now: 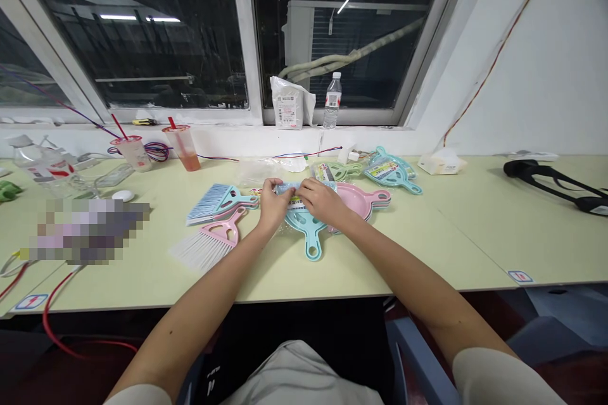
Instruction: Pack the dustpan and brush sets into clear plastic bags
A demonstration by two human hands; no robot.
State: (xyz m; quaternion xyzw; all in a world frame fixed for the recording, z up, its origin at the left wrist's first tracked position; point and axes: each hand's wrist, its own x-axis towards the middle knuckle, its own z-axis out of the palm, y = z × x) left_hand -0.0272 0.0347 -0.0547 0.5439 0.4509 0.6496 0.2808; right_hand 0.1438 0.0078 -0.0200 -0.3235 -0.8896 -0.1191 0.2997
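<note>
Blue dustpan (306,223) sits in clear wrap (285,188) on the tabletop (403,247), at the middle of the frame. Your left hand (274,205) and right hand (322,198) pinch the wrap's top.

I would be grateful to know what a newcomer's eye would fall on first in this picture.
Probably the left hand and right hand, meeting mid-table over a light-blue dustpan, fingers at its plastic packaging. Next, the pink dustpans just to their right, and the blue brush and pink brush to their left, stand out against the pale table.
</note>
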